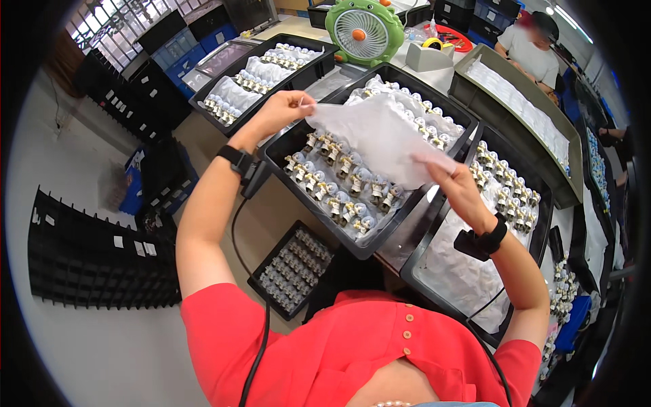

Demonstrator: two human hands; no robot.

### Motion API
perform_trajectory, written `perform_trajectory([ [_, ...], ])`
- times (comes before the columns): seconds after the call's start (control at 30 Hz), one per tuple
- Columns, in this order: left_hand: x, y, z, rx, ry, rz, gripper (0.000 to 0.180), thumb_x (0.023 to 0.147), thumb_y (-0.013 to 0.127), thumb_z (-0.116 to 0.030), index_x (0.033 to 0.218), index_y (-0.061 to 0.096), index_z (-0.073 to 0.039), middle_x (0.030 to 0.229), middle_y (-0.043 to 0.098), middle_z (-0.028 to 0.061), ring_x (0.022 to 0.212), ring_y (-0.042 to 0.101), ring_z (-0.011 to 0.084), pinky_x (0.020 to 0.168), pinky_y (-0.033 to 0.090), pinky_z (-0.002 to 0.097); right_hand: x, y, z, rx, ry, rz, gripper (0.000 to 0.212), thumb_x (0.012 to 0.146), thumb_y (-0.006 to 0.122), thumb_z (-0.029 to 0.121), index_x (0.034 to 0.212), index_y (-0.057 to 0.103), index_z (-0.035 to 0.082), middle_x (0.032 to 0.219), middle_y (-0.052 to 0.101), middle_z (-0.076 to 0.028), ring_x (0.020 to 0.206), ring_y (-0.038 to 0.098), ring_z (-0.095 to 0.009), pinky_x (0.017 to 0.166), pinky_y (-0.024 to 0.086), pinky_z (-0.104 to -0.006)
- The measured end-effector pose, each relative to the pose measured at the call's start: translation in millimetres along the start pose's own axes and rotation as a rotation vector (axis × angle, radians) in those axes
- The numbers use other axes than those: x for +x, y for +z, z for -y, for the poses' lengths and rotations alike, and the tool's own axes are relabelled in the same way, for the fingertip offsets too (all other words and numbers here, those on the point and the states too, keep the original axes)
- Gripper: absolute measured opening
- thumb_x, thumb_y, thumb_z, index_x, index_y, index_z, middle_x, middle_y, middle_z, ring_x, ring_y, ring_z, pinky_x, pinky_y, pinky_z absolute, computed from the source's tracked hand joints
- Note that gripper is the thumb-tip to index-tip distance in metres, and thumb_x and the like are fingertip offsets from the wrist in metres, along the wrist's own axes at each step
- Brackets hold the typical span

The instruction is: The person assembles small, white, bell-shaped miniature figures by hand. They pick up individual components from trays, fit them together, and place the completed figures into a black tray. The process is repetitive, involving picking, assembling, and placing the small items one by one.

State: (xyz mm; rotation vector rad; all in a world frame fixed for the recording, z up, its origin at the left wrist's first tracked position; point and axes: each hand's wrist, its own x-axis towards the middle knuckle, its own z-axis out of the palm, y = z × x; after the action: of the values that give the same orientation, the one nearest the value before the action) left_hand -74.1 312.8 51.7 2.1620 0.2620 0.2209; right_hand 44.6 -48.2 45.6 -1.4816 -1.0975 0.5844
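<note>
A thin white translucent sheet point(380, 136) is held up above a black tray point(288, 146) filled with rows of small silver-and-white parts point(339, 186). My left hand point(285, 108) pinches the sheet's far left corner. My right hand point(451, 183) grips its near right edge. The sheet hangs slack between both hands, covering part of the tray's far rows. Both wrists wear black bands with cables.
A second black tray point(542, 224) at the right holds more parts on white sheeting. Another tray point(203, 102) lies at the far left, a small tray point(264, 268) on the floor. A green desk fan point(363, 30) stands behind. A person point(532, 44) sits at the far right.
</note>
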Motion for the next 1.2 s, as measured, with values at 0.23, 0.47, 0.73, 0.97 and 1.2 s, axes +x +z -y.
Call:
perform_trajectory([
  [0.23,-56,-20,-7,0.687,-0.101,0.426,0.025,0.068,0.053,0.002,0.084,0.07,-0.007,0.079,0.065,0.0116,0.076,0.061,0.024,0.07,0.047,0.0318,1,29,-6,-0.41,-0.324,0.653,0.026,0.086,0.056,0.02,0.101,0.064,0.001,0.108,0.062,-0.018,0.093,0.061,-0.032,0.079,0.049,-0.0359],
  [0.47,-45,35,-40,0.855,0.342,0.102,0.014,0.075,0.057,-0.015,0.083,0.067,-0.008,0.084,0.064,0.0149,0.079,0.061,0.0318,0.071,0.049,0.0387,41,54,12,-0.52,0.143,0.881,0.059,0.087,0.048,0.053,0.089,0.065,-0.003,0.083,0.066,-0.017,0.078,0.062,-0.028,0.071,0.048,-0.0368],
  [0.73,-25,65,12,0.836,-0.119,0.869,0.042,0.076,0.064,-0.048,0.092,0.069,-0.009,0.086,0.068,0.0113,0.08,0.063,0.026,0.072,0.048,0.0344,50,89,-31,-0.781,0.025,1.138,0.039,0.084,0.056,0.036,0.094,0.065,-0.001,0.084,0.065,-0.016,0.078,0.061,-0.03,0.071,0.046,-0.0403],
  [0.97,-24,56,29,0.93,-0.162,0.854,0.05,0.072,0.065,-0.053,0.088,0.069,-0.006,0.083,0.067,0.0138,0.08,0.063,0.0272,0.072,0.047,0.0357,47,92,-18,-0.716,-0.003,1.119,0.039,0.084,0.056,0.036,0.092,0.066,-0.001,0.081,0.066,-0.017,0.078,0.062,-0.031,0.071,0.046,-0.0407],
  [1.2,-22,47,47,0.992,-0.235,0.761,0.061,0.067,0.066,-0.059,0.083,0.069,-0.001,0.084,0.066,0.0177,0.082,0.063,0.032,0.073,0.048,0.0383,41,102,-32,-0.84,0.014,1.134,0.045,0.087,0.05,0.04,0.089,0.066,-0.002,0.082,0.065,-0.019,0.078,0.06,-0.035,0.072,0.046,-0.0424],
])
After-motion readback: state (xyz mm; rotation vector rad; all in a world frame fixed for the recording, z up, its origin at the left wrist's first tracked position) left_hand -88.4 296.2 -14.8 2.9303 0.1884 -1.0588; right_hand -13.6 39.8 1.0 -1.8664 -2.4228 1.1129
